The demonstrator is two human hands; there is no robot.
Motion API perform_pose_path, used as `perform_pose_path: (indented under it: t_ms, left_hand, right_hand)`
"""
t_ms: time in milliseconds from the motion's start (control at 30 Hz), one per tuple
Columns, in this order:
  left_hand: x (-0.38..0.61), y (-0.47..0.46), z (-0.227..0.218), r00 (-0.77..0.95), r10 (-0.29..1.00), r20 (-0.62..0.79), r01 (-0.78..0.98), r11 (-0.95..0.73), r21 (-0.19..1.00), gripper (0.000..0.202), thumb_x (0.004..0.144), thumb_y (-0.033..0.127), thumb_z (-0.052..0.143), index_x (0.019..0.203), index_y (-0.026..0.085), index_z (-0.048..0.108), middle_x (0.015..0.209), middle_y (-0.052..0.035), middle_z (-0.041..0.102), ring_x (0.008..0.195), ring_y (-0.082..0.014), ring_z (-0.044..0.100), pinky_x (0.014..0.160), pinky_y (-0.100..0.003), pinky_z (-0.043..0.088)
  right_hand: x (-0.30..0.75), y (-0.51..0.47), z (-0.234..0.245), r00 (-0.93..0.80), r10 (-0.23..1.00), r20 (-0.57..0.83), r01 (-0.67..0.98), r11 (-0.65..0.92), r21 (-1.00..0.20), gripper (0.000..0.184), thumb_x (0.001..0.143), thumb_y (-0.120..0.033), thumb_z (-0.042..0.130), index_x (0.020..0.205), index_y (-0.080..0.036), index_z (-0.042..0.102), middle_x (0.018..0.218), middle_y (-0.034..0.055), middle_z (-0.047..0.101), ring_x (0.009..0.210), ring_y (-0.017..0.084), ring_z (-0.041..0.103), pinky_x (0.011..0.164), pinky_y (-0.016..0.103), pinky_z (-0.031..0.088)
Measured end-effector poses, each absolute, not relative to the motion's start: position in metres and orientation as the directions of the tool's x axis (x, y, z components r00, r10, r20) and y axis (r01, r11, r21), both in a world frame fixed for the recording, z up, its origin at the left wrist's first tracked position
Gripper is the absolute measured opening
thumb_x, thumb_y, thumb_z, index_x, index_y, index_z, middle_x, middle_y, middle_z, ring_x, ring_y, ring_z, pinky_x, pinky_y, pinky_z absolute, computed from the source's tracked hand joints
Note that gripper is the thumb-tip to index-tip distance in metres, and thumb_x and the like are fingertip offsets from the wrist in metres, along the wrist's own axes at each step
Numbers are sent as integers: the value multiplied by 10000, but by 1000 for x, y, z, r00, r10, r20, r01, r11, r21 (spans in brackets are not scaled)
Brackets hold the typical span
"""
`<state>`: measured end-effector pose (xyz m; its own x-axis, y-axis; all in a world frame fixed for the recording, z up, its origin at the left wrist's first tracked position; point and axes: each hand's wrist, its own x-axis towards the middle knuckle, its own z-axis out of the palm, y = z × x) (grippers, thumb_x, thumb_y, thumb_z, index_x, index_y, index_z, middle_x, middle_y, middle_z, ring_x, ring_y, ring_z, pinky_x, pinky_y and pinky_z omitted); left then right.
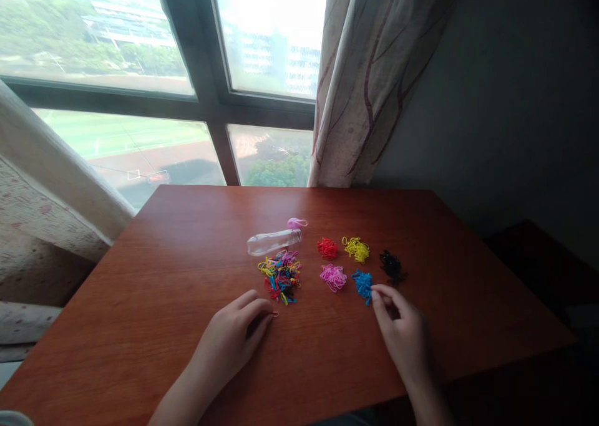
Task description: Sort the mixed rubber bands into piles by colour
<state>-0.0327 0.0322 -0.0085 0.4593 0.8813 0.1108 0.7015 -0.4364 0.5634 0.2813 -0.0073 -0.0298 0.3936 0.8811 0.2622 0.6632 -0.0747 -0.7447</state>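
Observation:
My left hand rests low over the table, thumb and forefinger pinched on a small pink rubber band that pokes out past the fingertips. Just beyond it lies a mixed heap of coloured rubber bands. My right hand reaches the right edge of a pile of blue rubber bands, its thumb and forefinger closed on a bit of blue band there. Around that pile sit pink bands, red bands, yellow bands and black bands, each colour in its own pile.
A clear plastic bottle lies on its side behind the mixed heap, with a pink looped object by its neck. The brown wooden table meets a window and patterned curtains. A pale rim shows at bottom left.

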Motion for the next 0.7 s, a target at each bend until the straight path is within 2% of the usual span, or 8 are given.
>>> perform_pose_path:
  t_ms: [167, 300, 500, 700]
  left_hand:
    - [-32, 31, -8, 431, 894, 124, 718, -422, 554, 205, 929, 277, 497, 865, 241, 688, 846, -16, 665, 732, -142, 654, 645, -208, 495]
    - [-29, 31, -7, 422, 898, 123, 695, -408, 593, 200, 936, 286, 494, 898, 243, 685, 869, -11, 673, 745, -132, 657, 677, -204, 504]
    - [-6, 35, 2, 468, 868, 166, 646, -464, 607, 201, 937, 245, 483, 909, 233, 682, 902, -21, 677, 723, -118, 638, 636, -188, 481]
    - [37, 64, 20, 580, 790, 199, 668, -601, 438, 224, 970, 298, 467, 924, 231, 675, 902, -27, 666, 751, -138, 640, 635, -223, 458]
  right_hand:
    - [219, -13, -28, 113, 949, 296, 638, 159, -753, 224, 955, -285, 483, 936, -221, 697, 839, 49, 718, 708, 174, 675, 638, 243, 529]
    - [192, -16, -27, -84, 949, 303, 698, 273, -662, 199, 925, -173, 478, 904, -231, 667, 792, 27, 686, 715, 174, 646, 664, 254, 478]
    - [188, -17, -24, -133, 960, 247, 722, 265, -639, 186, 913, -133, 485, 915, -230, 644, 805, 18, 673, 753, 175, 630, 705, 257, 432]
    - [189, -16, -28, -127, 954, 273, 726, 277, -630, 177, 915, -142, 483, 885, -228, 634, 792, 14, 667, 748, 173, 630, 690, 253, 417]
